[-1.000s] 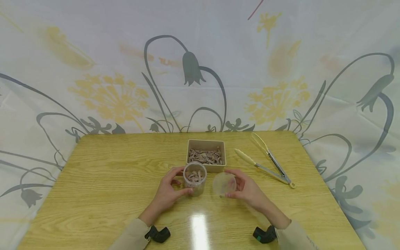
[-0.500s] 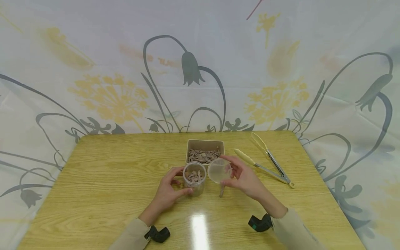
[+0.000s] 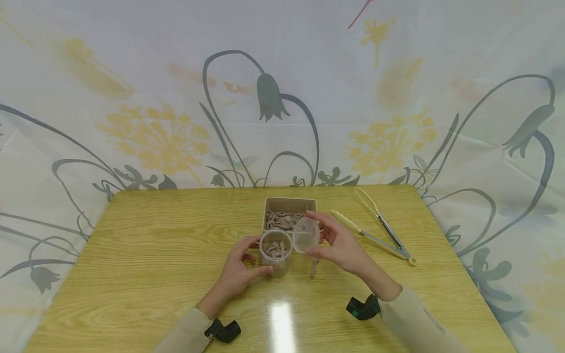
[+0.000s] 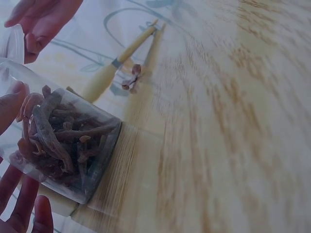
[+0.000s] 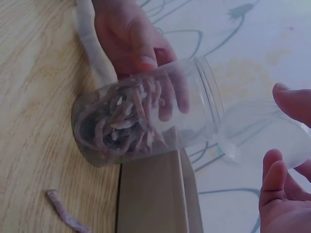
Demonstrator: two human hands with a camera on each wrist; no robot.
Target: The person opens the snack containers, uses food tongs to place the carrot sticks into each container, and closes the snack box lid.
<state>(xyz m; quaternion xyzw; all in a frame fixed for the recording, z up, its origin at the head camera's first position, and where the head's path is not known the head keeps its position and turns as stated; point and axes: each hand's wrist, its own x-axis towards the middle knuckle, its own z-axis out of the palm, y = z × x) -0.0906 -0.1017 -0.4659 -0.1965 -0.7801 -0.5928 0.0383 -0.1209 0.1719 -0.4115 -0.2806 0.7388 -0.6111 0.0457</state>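
Note:
A clear plastic jar (image 3: 279,267) stands upright and uncapped on the table, partly filled with brownish dried strips (image 4: 58,131). My left hand (image 3: 238,267) grips it from the left, fingers behind and thumb in front. In my right hand (image 3: 340,245), thumb and fingers pinch a translucent round lid (image 3: 305,235) by its edge. The lid is tilted, just right of the jar's mouth. In the right wrist view the lid (image 5: 262,131) appears beside the jar's threaded rim (image 5: 210,97); whether they touch I cannot tell.
Behind the jar sits a beige rectangular box (image 3: 291,201) with more strips in it. One loose strip (image 3: 314,268) lies on the table right of the jar. Tongs (image 3: 388,235) with cream tips lie spread at the right. A patterned cloth (image 3: 176,88) hangs behind the table.
My right hand has carried the lid up and left to the jar's mouth, tilting it more. The loose strip on the table has come into sight. My left hand and the jar have stayed put.

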